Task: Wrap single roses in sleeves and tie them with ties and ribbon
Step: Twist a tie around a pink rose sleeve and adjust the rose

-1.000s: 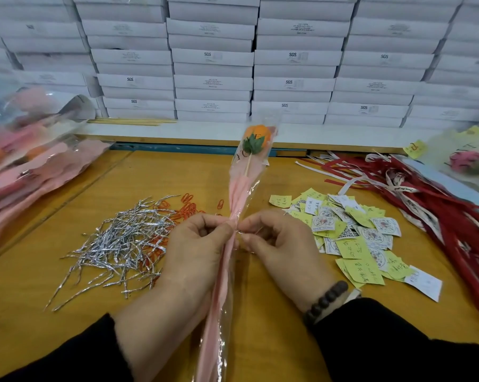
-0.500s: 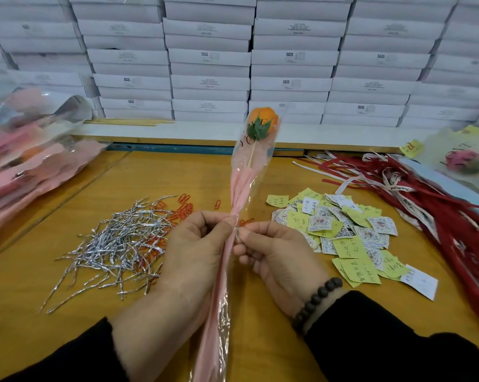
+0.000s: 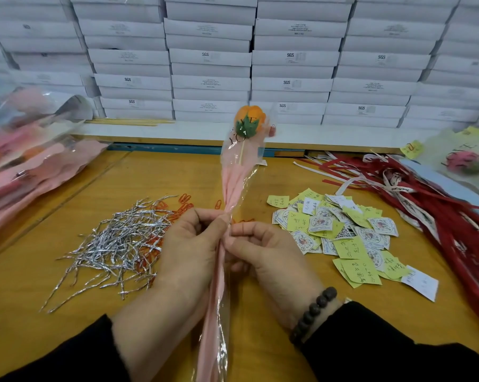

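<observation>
- Rose [image 3: 249, 117]: an orange bloom with a green leaf collar is seen at the top of a thin stick, enclosed in a clear and pink sleeve [image 3: 234, 183]; it is held above the wooden table [image 3: 26, 293], tilted slightly right at the top.
- Sleeve: it is gathered to a narrow neck between the two hands, and its pink tail is seen running down past the wrists to the lower edge of the view.
- Left hand [image 3: 190, 253]: the fingers are curled round the gathered neck, with the thumb pressed against its left side.
- Right hand [image 3: 265, 255]: the neck is pinched from the right by thumb and forefinger, directly opposite the left thumb; a dark bead bracelet [image 3: 312, 312] is worn at the wrist.
- Silver ties [image 3: 117, 244]: a loose heap is shown left of the left hand, with orange paper clips [image 3: 183, 205] at its far edge.
- Paper tags [image 3: 340, 235]: yellow and white slips are scattered right of the right hand.
- Red ribbons [image 3: 436, 216]: a bundle is laid along the right edge.
- White boxes [image 3: 210, 59]: stacked rows are shown behind the table.
</observation>
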Action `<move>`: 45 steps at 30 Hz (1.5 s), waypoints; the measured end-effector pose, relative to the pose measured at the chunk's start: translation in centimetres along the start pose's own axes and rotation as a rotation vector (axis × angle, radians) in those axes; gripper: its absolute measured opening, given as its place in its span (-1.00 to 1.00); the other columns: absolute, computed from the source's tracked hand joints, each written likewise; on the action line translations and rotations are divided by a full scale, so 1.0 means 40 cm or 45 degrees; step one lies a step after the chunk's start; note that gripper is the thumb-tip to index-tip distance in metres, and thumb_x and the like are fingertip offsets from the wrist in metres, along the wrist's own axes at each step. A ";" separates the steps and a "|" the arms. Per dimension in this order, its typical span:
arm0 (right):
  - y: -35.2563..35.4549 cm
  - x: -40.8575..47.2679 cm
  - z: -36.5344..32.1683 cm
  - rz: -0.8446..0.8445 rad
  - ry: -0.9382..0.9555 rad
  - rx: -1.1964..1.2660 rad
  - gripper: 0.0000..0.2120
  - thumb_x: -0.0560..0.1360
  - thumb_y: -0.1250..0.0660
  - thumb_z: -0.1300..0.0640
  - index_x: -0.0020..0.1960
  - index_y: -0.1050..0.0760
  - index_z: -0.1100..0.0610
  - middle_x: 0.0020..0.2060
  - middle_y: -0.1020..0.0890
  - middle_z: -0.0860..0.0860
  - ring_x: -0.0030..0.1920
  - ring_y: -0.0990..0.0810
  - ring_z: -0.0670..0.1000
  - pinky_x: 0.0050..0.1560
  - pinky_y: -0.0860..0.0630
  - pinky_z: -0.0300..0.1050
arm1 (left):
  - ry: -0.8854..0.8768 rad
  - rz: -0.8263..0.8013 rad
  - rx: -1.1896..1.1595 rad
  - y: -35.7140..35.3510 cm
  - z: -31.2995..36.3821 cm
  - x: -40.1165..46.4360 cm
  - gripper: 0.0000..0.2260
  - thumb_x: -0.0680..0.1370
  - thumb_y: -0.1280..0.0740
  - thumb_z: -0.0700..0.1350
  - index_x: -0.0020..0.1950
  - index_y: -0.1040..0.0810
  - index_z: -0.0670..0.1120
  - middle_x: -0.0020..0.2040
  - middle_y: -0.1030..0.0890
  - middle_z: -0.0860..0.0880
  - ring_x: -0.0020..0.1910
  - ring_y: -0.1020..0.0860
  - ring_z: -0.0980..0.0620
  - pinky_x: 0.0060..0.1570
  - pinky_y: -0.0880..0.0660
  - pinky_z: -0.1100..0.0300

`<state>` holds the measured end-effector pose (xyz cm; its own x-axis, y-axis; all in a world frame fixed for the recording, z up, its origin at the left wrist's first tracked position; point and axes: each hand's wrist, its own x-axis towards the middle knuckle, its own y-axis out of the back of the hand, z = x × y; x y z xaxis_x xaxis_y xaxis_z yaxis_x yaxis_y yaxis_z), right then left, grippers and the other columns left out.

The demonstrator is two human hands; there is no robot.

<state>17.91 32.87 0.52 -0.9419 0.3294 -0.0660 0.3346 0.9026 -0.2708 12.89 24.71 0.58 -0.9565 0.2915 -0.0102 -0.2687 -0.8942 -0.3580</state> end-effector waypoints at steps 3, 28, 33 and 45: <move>0.002 -0.003 -0.003 0.002 0.043 -0.053 -0.86 0.42 -0.34 0.43 -0.02 -0.52 0.35 -0.32 -0.58 0.10 -0.43 -0.53 -0.14 -0.41 -0.47 -0.36 | 0.021 -0.004 -0.025 0.003 -0.001 0.005 -0.96 0.49 -0.32 -0.28 -0.16 -0.52 -0.20 -0.25 -0.52 -0.21 -0.41 -0.49 -0.04 -0.55 -0.50 0.21; 0.086 0.016 -0.077 0.143 0.258 -0.891 -0.82 0.47 -0.36 0.08 -0.23 -0.60 0.16 -0.51 -0.56 -0.12 -0.52 -0.46 -0.21 -0.45 -0.37 -0.42 | 0.135 -0.097 -0.003 0.009 -0.007 0.013 -0.91 0.49 -0.31 -0.24 -0.17 -0.54 -0.26 -0.26 -0.64 -0.21 -0.36 -0.61 -0.04 -0.35 -0.57 0.21; 0.209 0.041 -0.147 0.458 0.371 -1.177 -0.89 0.51 -0.32 0.16 -0.17 -0.57 0.13 -0.36 -0.56 -0.02 -0.54 -0.46 -0.24 -0.55 -0.34 -0.42 | 0.140 -0.139 -0.045 0.006 0.000 0.006 -0.90 0.47 -0.31 -0.23 -0.13 -0.52 -0.27 -0.32 -0.66 -0.19 -0.41 -0.64 -0.02 -0.48 -0.54 0.30; 0.567 0.034 -0.205 1.056 -0.078 -1.931 -0.76 0.30 -0.48 0.26 -0.42 -0.44 0.13 -0.40 -0.52 0.09 -0.27 -0.50 0.13 -0.20 -0.44 -0.01 | 0.069 -0.086 0.106 0.010 0.001 0.013 -0.89 0.49 -0.32 -0.25 -0.23 -0.52 -0.23 -0.49 -0.54 -0.07 -0.60 -0.43 0.12 -0.60 -0.39 0.34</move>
<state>24.48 56.07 2.16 -0.5060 0.8262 0.2476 0.3859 -0.0399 0.9217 12.29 24.50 0.47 -0.9290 0.3679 -0.0403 -0.3429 -0.8964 -0.2809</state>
